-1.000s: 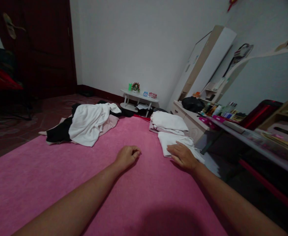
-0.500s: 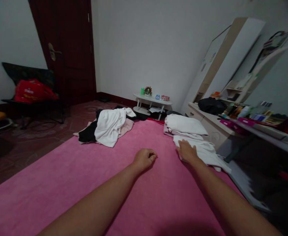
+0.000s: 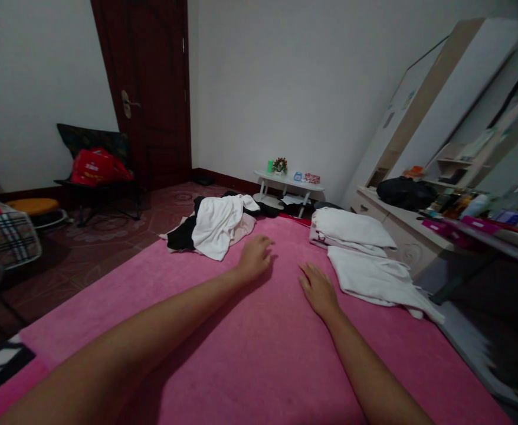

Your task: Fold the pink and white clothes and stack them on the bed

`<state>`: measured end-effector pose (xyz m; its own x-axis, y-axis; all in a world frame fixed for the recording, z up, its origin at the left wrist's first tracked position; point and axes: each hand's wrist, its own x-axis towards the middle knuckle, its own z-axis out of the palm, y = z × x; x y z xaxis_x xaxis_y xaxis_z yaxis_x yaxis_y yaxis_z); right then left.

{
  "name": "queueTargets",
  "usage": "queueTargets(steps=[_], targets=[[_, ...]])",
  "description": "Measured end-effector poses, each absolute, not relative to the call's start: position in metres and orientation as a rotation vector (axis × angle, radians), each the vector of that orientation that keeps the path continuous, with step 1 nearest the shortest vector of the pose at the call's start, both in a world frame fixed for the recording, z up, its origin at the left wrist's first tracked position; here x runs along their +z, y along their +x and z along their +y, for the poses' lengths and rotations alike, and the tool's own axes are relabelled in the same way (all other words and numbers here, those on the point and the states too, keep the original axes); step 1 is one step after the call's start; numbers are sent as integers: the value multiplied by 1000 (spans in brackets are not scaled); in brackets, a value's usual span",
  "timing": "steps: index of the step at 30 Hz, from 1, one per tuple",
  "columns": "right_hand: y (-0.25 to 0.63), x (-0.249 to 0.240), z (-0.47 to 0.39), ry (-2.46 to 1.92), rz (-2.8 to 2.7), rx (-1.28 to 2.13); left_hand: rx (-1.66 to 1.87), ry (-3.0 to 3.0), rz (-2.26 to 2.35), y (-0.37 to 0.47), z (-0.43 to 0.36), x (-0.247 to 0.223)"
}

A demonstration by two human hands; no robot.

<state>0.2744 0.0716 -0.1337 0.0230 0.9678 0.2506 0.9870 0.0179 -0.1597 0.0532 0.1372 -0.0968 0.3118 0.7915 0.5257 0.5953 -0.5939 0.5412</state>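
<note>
My left hand (image 3: 255,258) hovers over the pink bed cover (image 3: 241,342), fingers loosely apart and holding nothing. Just beyond it to the left lies a heap of clothes, with a crumpled white garment (image 3: 218,223) on top of black (image 3: 182,234) and pale pink pieces (image 3: 242,229). My right hand (image 3: 318,288) is over the cover, open with fingers stretched forward. Right beside it, a folded white garment (image 3: 369,276) lies flat, one end trailing to the right. Behind that sits a stack of folded clothes (image 3: 351,229), white on top.
A low white side table (image 3: 288,180) with small items stands against the wall. Along the right are a dresser (image 3: 400,227) with bottles and a black bag (image 3: 406,193). At left, a chair holds a red bag (image 3: 97,167), near an orange stool (image 3: 33,206).
My right hand has left the folded white garment and moved left over the cover. My left hand has reached forward toward the clothes heap. The view has turned left.
</note>
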Motion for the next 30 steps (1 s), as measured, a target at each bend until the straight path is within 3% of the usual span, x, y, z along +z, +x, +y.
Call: queueTargets(steps=[5, 9, 13, 17, 20, 22, 24, 27, 30], targets=[[275, -136, 73, -1982, -1999, -109, 1343, 2218, 2053, -31, 192, -56], [275, -135, 73, -1979, -1982, -113, 1083, 2026, 2481, -76, 213, -47], [274, -133, 71, -1967, -1973, -115, 855, 2116, 2429, -85, 218, -47], [275, -134, 71, -1953, -1963, -104, 947, 2168, 2330, -69, 218, -26], [278, -137, 73, -1918, -1937, -74, 1194, 2293, 2040, -42, 204, 9], [281, -137, 75, -1852, -1887, -21, 1417, 2404, 1528, -17, 181, 31], [285, -137, 76, -1758, -1775, 93, 1354, 2506, 1259, 10, 142, 42], [294, -138, 79, -1595, -1506, 282, 977, 2712, 757, 42, 66, 30], [301, -142, 82, -1430, -1252, 435, 311, 2859, 57, 56, -5, -2]])
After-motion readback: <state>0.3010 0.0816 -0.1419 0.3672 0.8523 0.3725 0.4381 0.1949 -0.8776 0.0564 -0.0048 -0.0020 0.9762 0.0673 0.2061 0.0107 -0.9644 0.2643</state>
